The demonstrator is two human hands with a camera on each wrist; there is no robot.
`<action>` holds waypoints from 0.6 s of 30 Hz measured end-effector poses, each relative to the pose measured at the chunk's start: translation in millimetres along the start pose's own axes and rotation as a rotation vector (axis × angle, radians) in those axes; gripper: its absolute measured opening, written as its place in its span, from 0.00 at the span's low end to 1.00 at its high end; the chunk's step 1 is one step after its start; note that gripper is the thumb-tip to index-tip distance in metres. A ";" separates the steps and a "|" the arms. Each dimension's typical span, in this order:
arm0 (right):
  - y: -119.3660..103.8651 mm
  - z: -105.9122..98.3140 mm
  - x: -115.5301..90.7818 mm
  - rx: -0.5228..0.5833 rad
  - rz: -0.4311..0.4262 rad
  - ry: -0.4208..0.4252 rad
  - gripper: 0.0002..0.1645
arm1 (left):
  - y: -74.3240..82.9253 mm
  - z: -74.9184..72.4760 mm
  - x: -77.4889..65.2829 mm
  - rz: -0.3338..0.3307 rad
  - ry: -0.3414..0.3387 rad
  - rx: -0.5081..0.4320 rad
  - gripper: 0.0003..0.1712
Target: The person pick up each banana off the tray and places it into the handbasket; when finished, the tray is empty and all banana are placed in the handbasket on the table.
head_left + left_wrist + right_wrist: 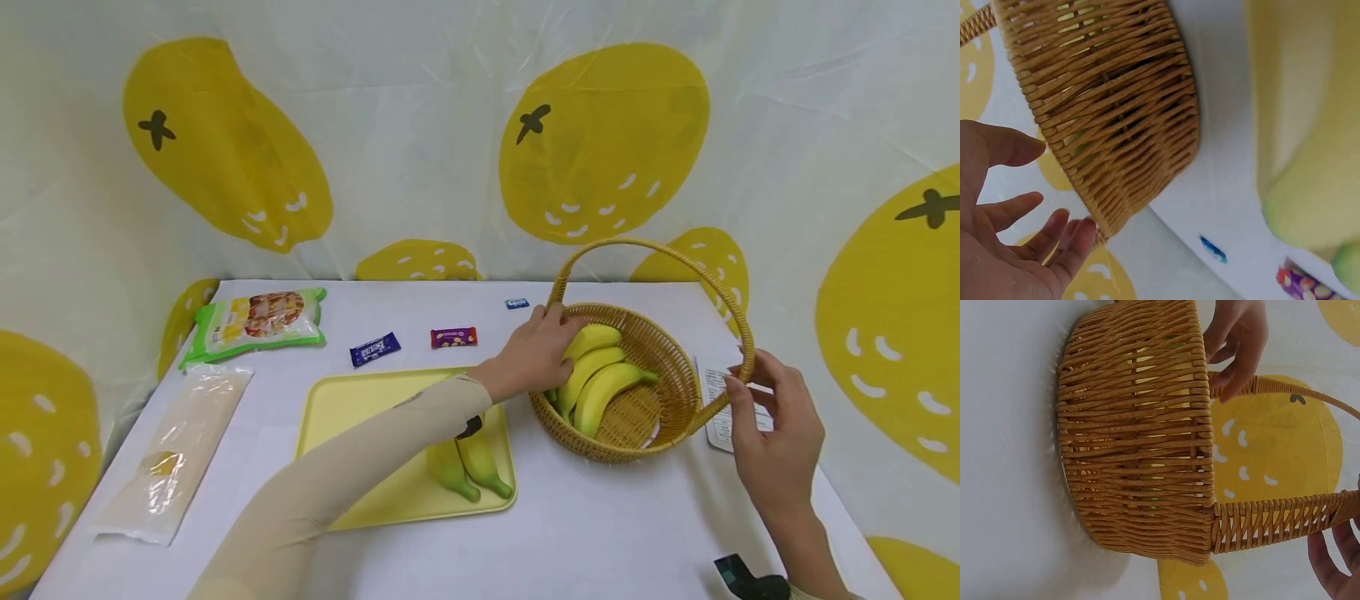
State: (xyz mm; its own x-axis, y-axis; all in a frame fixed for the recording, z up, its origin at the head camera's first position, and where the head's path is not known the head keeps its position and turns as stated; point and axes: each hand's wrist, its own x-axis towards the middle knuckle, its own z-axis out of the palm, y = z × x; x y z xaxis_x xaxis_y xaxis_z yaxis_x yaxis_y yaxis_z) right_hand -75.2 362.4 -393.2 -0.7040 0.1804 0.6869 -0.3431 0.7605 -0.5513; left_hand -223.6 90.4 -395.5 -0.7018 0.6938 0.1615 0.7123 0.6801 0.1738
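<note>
A wicker basket (678,367) with a tall arched handle stands at the right of the table, several yellow bananas (607,392) lying inside. My left hand (536,350) is over the basket's left rim, beside the bananas. In the left wrist view its loosely bent fingers (1029,250) are at the rim, with nothing seen in them. My right hand (780,425) pinches the right side of the handle (1272,519) between thumb and fingers. A yellow tray (352,408) with two greenish-tipped bananas (480,458) lies left of the basket, partly hidden by my left forearm.
A green-edged food packet (262,323) and a long clear package (180,450) lie at the left. Behind the tray are a blue wrapper (375,349), a purple wrapper (453,337) and a small blue packet (517,304). A printed card (720,408) lies beside the basket.
</note>
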 end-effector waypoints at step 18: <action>0.2 0.1 0.4 -0.004 -0.015 -0.005 0.27 | -31.5 -29.0 -97.9 0.032 0.125 -0.014 0.36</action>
State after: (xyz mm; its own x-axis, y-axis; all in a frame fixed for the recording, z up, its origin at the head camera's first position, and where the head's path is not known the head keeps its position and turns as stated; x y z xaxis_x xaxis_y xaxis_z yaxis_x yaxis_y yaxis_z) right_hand -75.6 362.5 -393.1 -0.7016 0.1656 0.6931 -0.3511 0.7660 -0.5385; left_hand -177.7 -5.8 -388.6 -0.6750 0.6797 0.2871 0.7349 0.6539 0.1798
